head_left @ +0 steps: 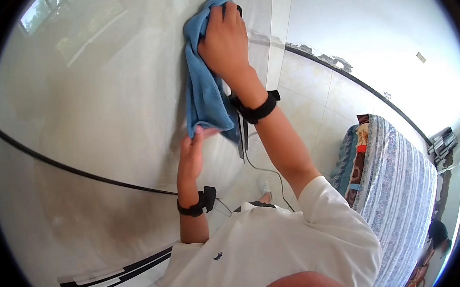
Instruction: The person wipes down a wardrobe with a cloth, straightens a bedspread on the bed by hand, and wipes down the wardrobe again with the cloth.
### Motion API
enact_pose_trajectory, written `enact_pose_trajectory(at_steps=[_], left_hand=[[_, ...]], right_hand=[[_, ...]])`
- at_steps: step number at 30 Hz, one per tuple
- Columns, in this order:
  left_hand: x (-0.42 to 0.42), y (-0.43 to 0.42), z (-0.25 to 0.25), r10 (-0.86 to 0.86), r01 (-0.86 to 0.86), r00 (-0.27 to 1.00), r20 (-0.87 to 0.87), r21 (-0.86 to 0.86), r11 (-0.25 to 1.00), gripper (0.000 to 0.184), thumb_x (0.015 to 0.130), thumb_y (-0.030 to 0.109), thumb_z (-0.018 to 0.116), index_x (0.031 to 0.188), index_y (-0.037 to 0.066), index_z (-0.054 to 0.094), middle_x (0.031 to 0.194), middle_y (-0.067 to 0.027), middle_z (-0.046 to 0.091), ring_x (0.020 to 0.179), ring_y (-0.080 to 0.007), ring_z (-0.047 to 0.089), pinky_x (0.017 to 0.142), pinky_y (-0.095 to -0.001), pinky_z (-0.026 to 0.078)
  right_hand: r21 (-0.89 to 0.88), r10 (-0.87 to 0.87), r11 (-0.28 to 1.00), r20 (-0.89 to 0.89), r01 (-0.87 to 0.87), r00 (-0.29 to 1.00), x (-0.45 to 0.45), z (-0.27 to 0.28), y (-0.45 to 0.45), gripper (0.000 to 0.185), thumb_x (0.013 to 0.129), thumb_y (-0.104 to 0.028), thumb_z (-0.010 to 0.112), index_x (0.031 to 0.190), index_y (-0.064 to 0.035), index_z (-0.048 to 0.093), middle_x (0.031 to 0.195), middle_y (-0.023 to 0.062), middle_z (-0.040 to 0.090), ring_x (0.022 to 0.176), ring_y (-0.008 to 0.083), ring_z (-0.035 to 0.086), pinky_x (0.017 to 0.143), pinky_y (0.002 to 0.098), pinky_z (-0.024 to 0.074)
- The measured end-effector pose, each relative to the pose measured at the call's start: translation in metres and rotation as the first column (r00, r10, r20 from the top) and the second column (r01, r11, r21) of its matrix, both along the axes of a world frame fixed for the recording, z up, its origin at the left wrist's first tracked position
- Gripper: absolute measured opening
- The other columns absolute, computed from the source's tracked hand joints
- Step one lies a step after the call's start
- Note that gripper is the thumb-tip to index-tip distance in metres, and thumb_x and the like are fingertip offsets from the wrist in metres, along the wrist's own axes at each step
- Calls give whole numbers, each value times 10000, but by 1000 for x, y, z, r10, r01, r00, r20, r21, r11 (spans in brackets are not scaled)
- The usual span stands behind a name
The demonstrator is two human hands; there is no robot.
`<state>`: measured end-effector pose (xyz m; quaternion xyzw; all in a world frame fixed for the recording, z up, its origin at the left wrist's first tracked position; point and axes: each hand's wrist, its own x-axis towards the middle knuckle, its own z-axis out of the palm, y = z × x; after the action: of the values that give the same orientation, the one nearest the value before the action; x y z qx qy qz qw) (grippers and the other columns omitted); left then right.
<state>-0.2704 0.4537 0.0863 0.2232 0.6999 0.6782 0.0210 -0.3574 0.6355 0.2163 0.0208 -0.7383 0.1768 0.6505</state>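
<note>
A blue cloth [204,95] hangs in folds along the edge of a glossy pale cabinet door [110,87]. High on the cloth, my right hand [227,41] is closed over its bunched top, beside a dark piece at the door's edge. My left hand [190,155] is at the lower edge of the cloth, with the thumb in front and the other fingers partly hidden and slightly blurred. Black straps [258,109] are around both wrists.
Black trim [84,170] crosses the cabinet front, with dark handle strips [117,276] lower left. A cable [266,169] runs over the tiled floor [306,99]. To the right stands a striped, fabric-covered stack [395,170]. Another person [431,247] is partly visible at the lower right.
</note>
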Motion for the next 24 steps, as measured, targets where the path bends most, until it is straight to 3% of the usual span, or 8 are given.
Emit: enact_pose_trajectory(at_steps=[1,5,11,13,17,20,22,24], left_hand=[[-4,3,-4,-204,208,975,86,-52,977,510,975,335,308,979,-85,596,996,-148,641,904,-201,610,948,-303,362],[-17,19,-37,-366,371,900,236,23,928,627,970,418,243,1081,-124,538,1053,-199,614,970,-286,606,978,-360,356],[-20,45,-66,-383,320,879,286,242,916,566,965,411,289,974,-85,563,1081,-205,599,984,-307,604,974,-391,366],[-14,52,-69,-278,120,886,371,395,911,458,967,356,341,1051,-59,517,1099,-203,590,977,-316,608,939,-364,404],[-19,40,-76,-230,140,931,284,304,942,420,958,322,386,964,-70,538,1161,-219,544,973,-342,603,931,-427,422],[-12,29,-73,-307,199,881,361,306,931,435,952,354,386,1036,-53,516,1208,-200,516,1036,-349,569,928,-432,422],[-6,23,-78,-405,89,746,529,524,847,516,941,418,373,1163,-38,467,1309,-169,440,1152,-330,489,964,-428,381],[3,24,-70,-370,34,761,533,536,844,606,932,467,344,1283,-25,384,1392,-132,348,1266,-303,362,989,-445,341]], right_hand=[[50,-40,998,19,39,999,2,-5,0,252,647,-24,534,878,50,470,903,207,452,813,350,491,704,402,440],[116,-78,991,143,62,987,15,-15,8,213,654,67,521,851,41,444,851,175,468,766,307,519,571,319,487],[129,-56,991,127,39,990,25,-9,8,253,621,98,525,833,26,408,796,170,475,738,296,524,542,304,491],[51,-112,993,167,105,980,24,-8,3,267,614,82,539,839,21,409,747,150,482,695,297,530,515,314,485],[20,-89,996,220,87,971,11,-21,13,270,615,55,554,842,25,411,718,151,513,668,317,550,507,363,484],[-63,4,998,295,16,956,12,-54,21,259,634,33,552,853,18,414,726,168,560,655,350,575,532,407,487],[-121,28,992,478,34,878,20,-88,19,233,672,12,539,867,7,411,751,197,587,664,379,593,562,432,490],[-152,41,987,524,46,851,22,-119,20,217,690,6,529,872,3,410,760,195,592,663,380,596,569,434,491]])
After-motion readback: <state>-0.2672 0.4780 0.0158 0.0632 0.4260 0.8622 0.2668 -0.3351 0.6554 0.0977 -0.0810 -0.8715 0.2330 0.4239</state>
